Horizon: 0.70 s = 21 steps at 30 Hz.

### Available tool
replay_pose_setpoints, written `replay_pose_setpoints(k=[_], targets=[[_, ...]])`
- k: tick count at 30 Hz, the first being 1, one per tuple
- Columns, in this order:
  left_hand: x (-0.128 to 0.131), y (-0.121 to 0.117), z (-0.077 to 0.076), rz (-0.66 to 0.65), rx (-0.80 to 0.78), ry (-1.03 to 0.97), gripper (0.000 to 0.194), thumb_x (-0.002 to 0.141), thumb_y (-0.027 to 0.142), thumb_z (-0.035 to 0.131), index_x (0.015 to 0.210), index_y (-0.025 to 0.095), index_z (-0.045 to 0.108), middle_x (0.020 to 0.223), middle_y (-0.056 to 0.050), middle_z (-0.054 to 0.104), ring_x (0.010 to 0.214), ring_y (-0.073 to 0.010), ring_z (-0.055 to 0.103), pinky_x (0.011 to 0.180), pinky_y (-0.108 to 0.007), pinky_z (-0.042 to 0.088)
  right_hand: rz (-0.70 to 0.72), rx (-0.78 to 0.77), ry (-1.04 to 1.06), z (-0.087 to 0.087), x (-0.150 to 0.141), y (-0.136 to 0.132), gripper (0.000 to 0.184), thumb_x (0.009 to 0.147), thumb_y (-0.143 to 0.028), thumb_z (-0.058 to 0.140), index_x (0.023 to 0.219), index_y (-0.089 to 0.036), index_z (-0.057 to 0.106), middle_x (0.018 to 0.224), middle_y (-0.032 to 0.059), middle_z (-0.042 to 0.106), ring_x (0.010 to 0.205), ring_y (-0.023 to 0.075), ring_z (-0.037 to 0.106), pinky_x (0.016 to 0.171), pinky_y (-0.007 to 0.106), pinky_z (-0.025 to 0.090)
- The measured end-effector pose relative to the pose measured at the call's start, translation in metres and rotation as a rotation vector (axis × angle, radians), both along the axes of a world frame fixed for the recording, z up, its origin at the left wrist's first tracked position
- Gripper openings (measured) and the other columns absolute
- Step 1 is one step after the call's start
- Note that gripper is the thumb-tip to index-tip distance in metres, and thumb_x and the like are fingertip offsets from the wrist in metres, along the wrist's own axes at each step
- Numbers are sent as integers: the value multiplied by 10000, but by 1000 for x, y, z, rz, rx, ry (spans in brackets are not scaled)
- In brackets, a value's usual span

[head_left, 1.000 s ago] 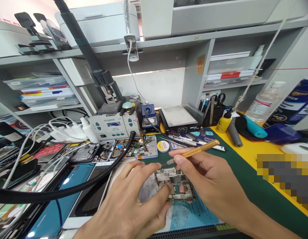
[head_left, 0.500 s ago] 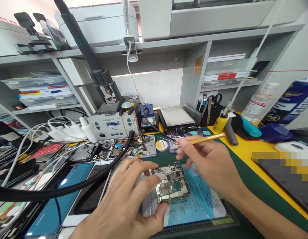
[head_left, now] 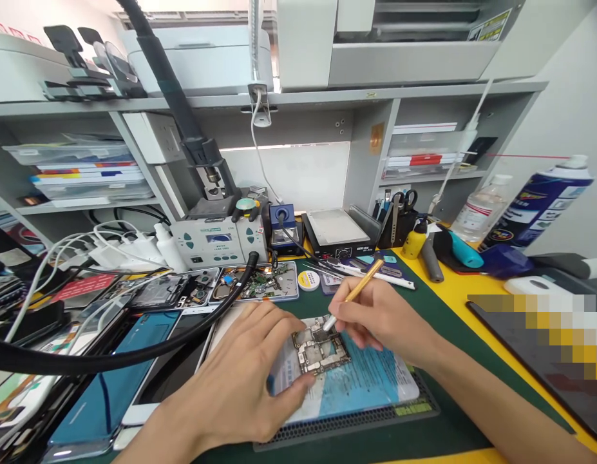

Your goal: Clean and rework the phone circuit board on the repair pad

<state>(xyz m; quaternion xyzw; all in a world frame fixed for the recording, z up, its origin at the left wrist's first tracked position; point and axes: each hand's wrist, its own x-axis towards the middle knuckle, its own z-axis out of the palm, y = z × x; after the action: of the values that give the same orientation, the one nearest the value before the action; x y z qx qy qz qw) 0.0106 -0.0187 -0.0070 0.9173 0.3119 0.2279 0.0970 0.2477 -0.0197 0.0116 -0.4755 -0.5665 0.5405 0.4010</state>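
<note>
A phone circuit board (head_left: 313, 354) lies flat on a blue and white plastic packet (head_left: 370, 374). My left hand (head_left: 240, 370) spans the board's left side, with the fingertips at its upper left corner and the thumb against its lower edge. Between the fingers of my right hand (head_left: 370, 312) is a gold-handled, pen-shaped tool (head_left: 363, 281) with a silver front end. It leans down onto the upper part of the board, and its very tip is too small to make out.
Beneath the packet is a dark mesh-patterned pad (head_left: 346, 425) on a green mat (head_left: 453, 393). A tray of small parts (head_left: 291, 280), a round white tin (head_left: 308, 280) and a heating plate (head_left: 337, 229) stand behind. A black hose (head_left: 134, 367) arcs across phones on the left.
My right hand has brought the tool from above the mat down onto the board, tilting its handle upward. My left hand stays at the board's left side. The head view has shifted slightly.
</note>
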Motion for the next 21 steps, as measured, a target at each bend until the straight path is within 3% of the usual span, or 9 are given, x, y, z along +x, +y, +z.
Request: replay_pose_setpoints(k=[10, 16, 21], targets=[[-2, -1, 1, -14, 27, 40, 410, 880, 337, 691, 1253, 197, 592, 1208, -84, 650, 1123, -295, 586, 1095, -547, 421, -113, 16, -83, -6, -12, -6, 93, 781, -191, 590, 703, -189, 538, 574, -48, 578, 383, 56, 452, 334, 166, 293], [-2, -2, 1, -18, 19, 51, 405, 894, 307, 658, 1278, 205, 579, 1208, -75, 641, 1122, -285, 574, 1095, -529, 422, -121, 7, -155, -5, -14, -6, 150, 810, -154, 593, 683, -202, 529, 456, -86, 500, 349, 52, 357, 351, 176, 280], [-2, -2, 1, -19, 16, 56, 390, 896, 282, 650, 1271, 208, 578, 1188, -70, 640, 1110, -275, 570, 1104, -515, 415, -120, 11, -195, -7, -13, -7, 154, 833, -175, 591, 693, -210, 537, 434, -91, 473, 362, 70, 359, 375, 195, 283]])
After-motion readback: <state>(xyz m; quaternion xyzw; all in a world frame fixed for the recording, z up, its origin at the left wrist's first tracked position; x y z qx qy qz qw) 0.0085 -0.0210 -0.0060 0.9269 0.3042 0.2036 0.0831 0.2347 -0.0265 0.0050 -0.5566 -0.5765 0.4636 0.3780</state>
